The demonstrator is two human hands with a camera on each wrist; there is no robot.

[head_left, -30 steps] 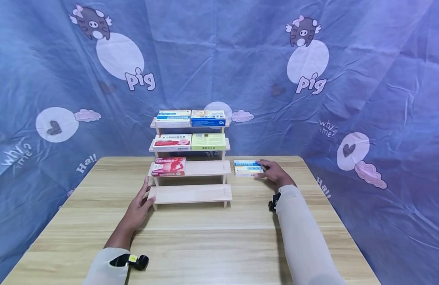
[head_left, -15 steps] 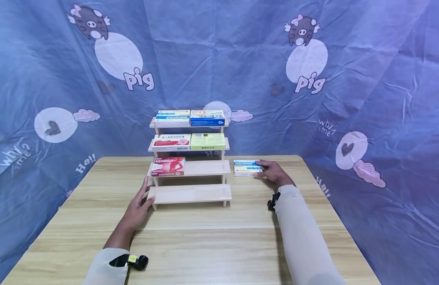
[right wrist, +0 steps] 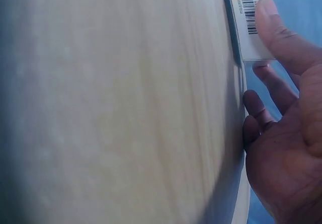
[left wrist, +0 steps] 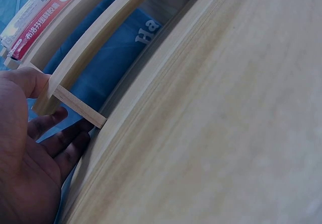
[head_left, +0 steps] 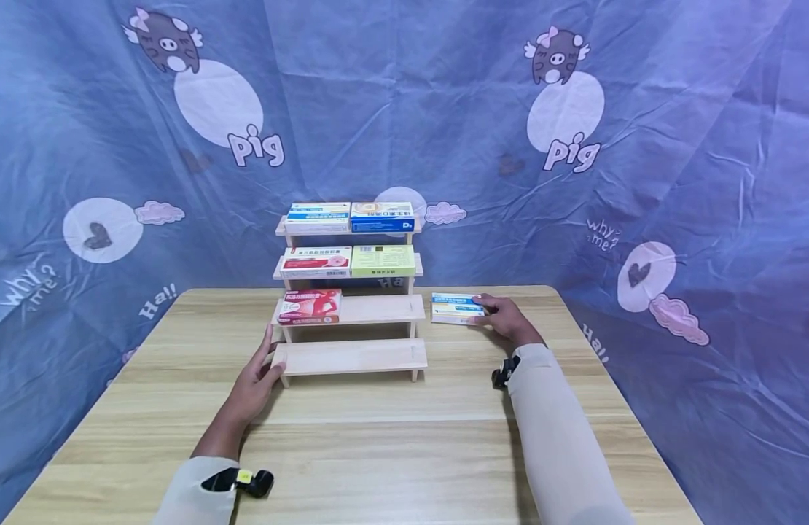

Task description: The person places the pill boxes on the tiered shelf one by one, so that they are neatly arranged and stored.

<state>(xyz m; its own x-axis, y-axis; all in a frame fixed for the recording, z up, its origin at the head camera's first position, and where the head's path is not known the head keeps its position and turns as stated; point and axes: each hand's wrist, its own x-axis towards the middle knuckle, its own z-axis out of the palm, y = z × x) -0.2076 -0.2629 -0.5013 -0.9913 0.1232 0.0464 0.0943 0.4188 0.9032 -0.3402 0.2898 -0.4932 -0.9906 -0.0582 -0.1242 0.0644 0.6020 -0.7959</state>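
A four-step wooden display rack (head_left: 352,357) stands on the table. My left hand (head_left: 252,383) grips the left end of its lowest step, with the thumb on top in the left wrist view and the index finger below; the other fingers reach past the leg. Right of the rack, my right hand (head_left: 506,319) pinches the right end of a white, blue and yellow medicine box (head_left: 453,308) lying flat. In the right wrist view the thumb (right wrist: 282,35) presses beside the barcode, and the far side of the box is hidden.
A red medicine box (head_left: 310,306) lies on the left of the third step down. Above it are a white-and-red box (head_left: 316,262) and a green box (head_left: 383,261). The top step bears a white-and-blue box (head_left: 318,218) and a vitamin D box (head_left: 382,218). Patterned blue cloth (head_left: 404,95) hangs behind.
Hardly anything differs. The box at my right hand sits a touch farther back and right than half a second ago. My left hand keeps its place on the rack.
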